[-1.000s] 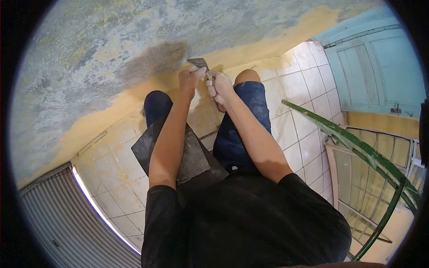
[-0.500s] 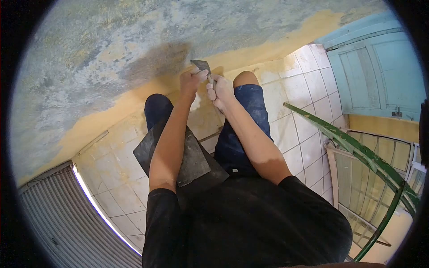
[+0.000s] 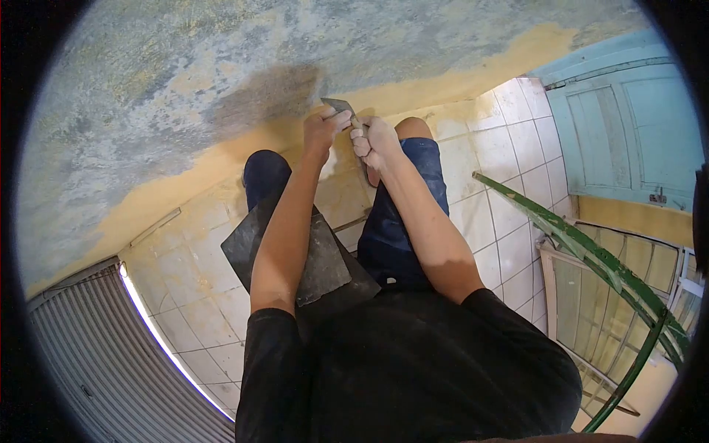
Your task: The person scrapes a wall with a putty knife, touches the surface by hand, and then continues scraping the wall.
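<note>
A scraper (image 3: 337, 104) with a flat metal blade is held in front of the wall, above my knees. My right hand (image 3: 379, 142), pale with dust, is wrapped round its handle. At the blade, the fingers of my left hand (image 3: 322, 133) are closed, with dusty fingertips against the metal. Across my lap, partly under my left forearm, lie dark grey sheets (image 3: 325, 262) that look like sandpaper. The wall (image 3: 258, 96) close ahead has patchy grey and yellow paint, with a darker patch beside the blade.
Dusty white floor tiles (image 3: 509, 221) surround my legs. A green metal bar (image 3: 561, 221) slants in from the right, before a framed window grille (image 3: 620, 280). A light blue door (image 3: 628, 125) stands at upper right, a corrugated shutter (image 3: 111, 354) at lower left.
Both hands and the scraper have shifted slightly to the right in view, and the blade has turned a little. The view itself has moved slightly. The sheets stay on my lap.
</note>
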Demonstrator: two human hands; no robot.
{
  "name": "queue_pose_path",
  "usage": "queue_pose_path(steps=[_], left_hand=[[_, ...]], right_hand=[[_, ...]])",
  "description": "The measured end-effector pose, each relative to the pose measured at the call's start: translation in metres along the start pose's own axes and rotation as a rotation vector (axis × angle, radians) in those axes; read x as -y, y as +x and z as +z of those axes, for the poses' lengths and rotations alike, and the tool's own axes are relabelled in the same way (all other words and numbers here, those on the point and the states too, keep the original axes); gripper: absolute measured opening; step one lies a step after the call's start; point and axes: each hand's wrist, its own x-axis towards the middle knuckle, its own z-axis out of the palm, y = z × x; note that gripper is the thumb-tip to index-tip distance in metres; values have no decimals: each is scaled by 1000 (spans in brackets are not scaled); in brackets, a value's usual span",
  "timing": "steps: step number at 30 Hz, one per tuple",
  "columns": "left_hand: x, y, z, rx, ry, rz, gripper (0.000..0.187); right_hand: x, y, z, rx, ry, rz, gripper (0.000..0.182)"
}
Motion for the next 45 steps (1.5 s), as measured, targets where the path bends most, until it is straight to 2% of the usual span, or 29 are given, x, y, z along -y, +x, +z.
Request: queue_pose_path(steps=[12,15,21,24,26,31,33,36,38,42,45], left_hand=[[12,9,2,-8,55,-35,14],[9,8,2,-10,-15,30,14],[14,9,1,-57,124,-24,13],[4,4,6,-108,-5,-31,16],[10,8,0,-22,103,-18,15],[15,13,1,-28,34,28,13],[23,11,-1,-15,40,14,13],[20,17,-1,-48,138,23,14],[10,6,5,-50,-5,54,15],[11,7,3,-19,89,50,16],[5,3,7,-98,-7,39,16]], right_hand=[[-7,10,-3,-30,14,-48,15],[-12,2,-2,-70,23,-58,14],[-13,8,1,-105,37,-68,19],[-12,2,-4,-55,12,-95,18],[-16,8,-4,-83,1,-100,17],[-8,2,2,-72,28,-89,18],[-11,3,6,-176,-17,-127,19],[-8,-1,5,-97,-41,-117,18],[-9,1,4,-77,-16,-110,18],[-9,1,2,-82,-11,-94,19],[-8,-7,9,-136,-43,-84,20]])
